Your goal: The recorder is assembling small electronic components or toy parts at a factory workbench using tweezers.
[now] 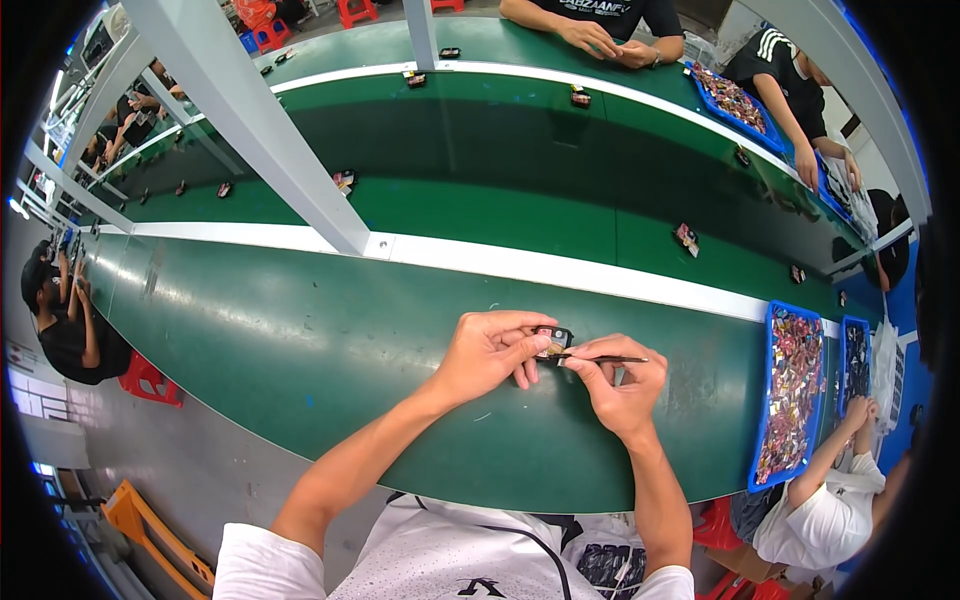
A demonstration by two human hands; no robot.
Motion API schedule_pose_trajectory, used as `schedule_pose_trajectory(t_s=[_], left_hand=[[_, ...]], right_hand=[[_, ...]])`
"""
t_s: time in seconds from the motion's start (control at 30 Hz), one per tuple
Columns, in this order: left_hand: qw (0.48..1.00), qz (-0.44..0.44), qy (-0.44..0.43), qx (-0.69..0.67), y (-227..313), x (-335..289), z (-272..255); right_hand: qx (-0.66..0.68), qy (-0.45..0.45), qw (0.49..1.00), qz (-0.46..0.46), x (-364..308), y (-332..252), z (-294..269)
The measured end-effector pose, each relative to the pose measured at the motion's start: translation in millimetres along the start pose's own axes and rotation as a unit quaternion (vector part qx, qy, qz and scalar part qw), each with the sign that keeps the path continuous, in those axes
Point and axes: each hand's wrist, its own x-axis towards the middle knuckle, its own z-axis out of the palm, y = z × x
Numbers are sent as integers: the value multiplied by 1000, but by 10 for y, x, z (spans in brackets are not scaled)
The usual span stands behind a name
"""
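Above the green tabletop, my left hand (490, 352) is closed round the edge of a small black plastic casing (553, 340) with pale and reddish parts inside. The thumb presses on its near side. A thin dark tweezers-like stick tool (625, 359) is pinched in my right hand (622, 385). Its tip reaches the casing's lower right edge, and the other end points right. What lies under the tip is too small to make out.
A blue tray (760, 440) of small colourful parts stands to my right, with another blue tray (854, 355) beyond it. Past a white rail (560, 275) runs a green conveyor belt (480, 220) carrying scattered small casings (686, 239). A grey metal post (270, 130) rises at left. Co-workers sit around.
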Motion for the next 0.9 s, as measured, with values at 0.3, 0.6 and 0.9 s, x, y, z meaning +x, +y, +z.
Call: schedule_pose_trajectory(t_s=[0.3, 0.6, 0.9], left_hand=[[1000, 9, -2, 2, -4, 3, 3], [1000, 6, -1, -16, -18, 5, 2], [1000, -17, -5, -10, -26, -6, -11]], right_hand=[[15, 10, 1000, 7, -23, 31, 12], [7, -4, 1000, -4, -21, 25, 4], [20, -26, 999, 22, -13, 33, -26]])
